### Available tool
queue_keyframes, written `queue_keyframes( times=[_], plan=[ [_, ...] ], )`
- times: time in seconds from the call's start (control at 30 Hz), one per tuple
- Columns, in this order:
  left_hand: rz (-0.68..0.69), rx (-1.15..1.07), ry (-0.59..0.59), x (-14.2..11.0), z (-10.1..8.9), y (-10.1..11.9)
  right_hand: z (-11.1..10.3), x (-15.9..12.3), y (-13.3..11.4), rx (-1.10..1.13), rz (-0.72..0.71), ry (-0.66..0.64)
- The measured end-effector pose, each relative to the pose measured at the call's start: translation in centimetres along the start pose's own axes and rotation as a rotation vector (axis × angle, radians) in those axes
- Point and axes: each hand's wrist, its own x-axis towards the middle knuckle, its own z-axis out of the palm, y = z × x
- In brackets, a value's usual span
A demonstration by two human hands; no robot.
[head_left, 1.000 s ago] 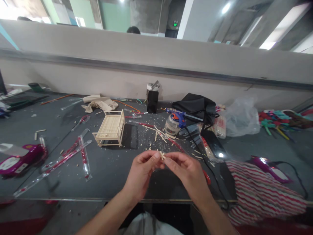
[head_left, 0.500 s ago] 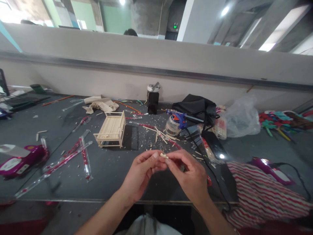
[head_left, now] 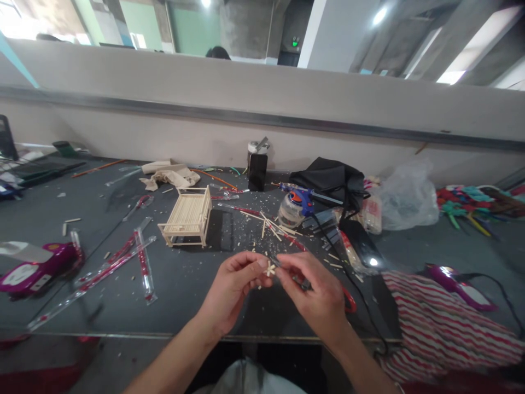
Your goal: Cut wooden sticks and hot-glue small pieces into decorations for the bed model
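Between the thumb and fingers of my left hand is a small cluster of pale wooden stick pieces, its ends spreading out like a star. My right hand is closed around what looks like a pair of scissors; the dark blade tip shows at the fingertips, beside the cluster. A red handle loop shows past the right edge of that hand, and the rest is mostly hidden. Beyond my left hand stands a miniature bed made of pale wooden sticks.
Loose sticks and crumbs lie ahead of my hands. A blue glue gun rests on a clear jar. Red-and-clear wrappers are at left. At right are a phone, a cable and a striped cloth.
The dark blade tip now shows at my right fingertips, which have come off the wooden pieces. The cluster has turned in my left fingers, showing its star shape.
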Motion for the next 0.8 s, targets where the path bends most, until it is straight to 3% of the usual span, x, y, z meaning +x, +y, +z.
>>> queue_keyframes(
  times=[0.2, 0.3, 0.43, 0.5, 0.63, 0.8],
  plan=[
    [0.030, 0.005, 0.025, 0.02, -0.06, -0.15, -0.18, -0.35, 0.12, 0.481, 0.491, -0.205],
    [0.040, 0.001, 0.023, -0.09, -0.01, -0.22, -0.03, -0.44, -0.03, 0.526, 0.519, -0.266],
    [0.093, 0.070, 0.052, -0.13, 0.16, -0.45, 0.13, -0.50, -0.44, 0.368, 0.448, -0.155],
    [0.117, 0.105, 0.064, -0.09, 0.20, -0.54, 0.11, -0.43, -0.44, 0.372, 0.491, -0.108],
    [0.111, 0.136, 0.054, -0.08, 0.06, -0.40, 0.04, -0.05, 0.04, 0.583, 0.679, -0.050],
    [0.101, 0.117, -0.028, -0.48, -0.26, 0.22, 0.38, 0.45, 0.42, 0.762, 0.725, -0.128]
  ],
)
